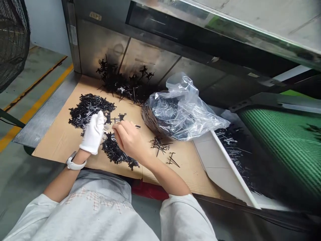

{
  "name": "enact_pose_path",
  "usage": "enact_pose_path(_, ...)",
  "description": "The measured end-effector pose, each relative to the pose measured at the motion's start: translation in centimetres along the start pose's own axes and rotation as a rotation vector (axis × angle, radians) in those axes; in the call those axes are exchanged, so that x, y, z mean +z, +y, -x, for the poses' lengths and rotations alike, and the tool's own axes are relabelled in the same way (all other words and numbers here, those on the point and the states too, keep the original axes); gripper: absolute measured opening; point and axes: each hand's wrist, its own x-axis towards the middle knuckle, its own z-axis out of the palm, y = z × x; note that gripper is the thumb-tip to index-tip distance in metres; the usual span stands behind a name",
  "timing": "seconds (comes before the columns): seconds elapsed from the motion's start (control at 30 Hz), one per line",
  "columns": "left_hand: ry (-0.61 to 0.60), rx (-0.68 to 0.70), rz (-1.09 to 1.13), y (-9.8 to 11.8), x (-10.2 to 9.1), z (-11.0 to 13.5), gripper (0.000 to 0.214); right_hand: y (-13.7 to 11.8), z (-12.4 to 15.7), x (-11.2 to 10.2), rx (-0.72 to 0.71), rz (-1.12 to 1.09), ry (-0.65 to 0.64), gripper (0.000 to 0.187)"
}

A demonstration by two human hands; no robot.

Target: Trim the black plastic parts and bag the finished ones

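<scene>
Yellow-lined floor (pixel 32 110) beside a metal machine (pixel 150 50); cardboard sheet (pixel 62 140) holds black moulded plastic parts (pixel 87 110) and a clear plastic bag (pixel 185 110). Gloved left hand (pixel 93 132) has fingers pressed together between two piles; bare right hand (pixel 127 140) pinches a small black piece (pixel 137 126).

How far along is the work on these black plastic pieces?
Apparently done: a clear plastic bag holds a bundle of thin dark pieces. In hand: the bare right hand pinches a black moulded piece, beside the white-gloved left hand. Left: black moulded heaps on brown cardboard.
</scene>
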Motion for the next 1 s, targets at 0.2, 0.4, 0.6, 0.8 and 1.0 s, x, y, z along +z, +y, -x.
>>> enact_pose_path(0.2, -0.047, -0.030, 0.005, -0.2, 0.4, 0.5, 0.033, -1.4, 0.2, 1.7, 0.060, -0.094, 0.072, 0.023)
enact_pose_path(0.4, -0.363, -0.507, 0.444, 1.1, -0.7, 0.1, 0.046, -2.1, 0.3, 3.3, 0.392, -0.547, 0.280, 0.021)
enact_pose_path(0.6, -0.262, -0.338, 0.202, -0.5, -2.6, -2.2, 0.042, -1.2, 0.7, 4.8, 0.564, -0.716, 0.285, 0.020)
enact_pose_path(0.8, 0.003, -0.002, -0.588, -3.1, -4.7, -5.8, 0.040, 0.7, 0.7, 5.1, 0.657, -0.746, 0.316, 0.024)
enact_pose_path(1.0, 0.128, 0.268, -1.025, -4.3, -5.4, -6.7, 0.062, 0.8, 0.1, 5.4, 0.707, -0.809, 0.269, 0.028)
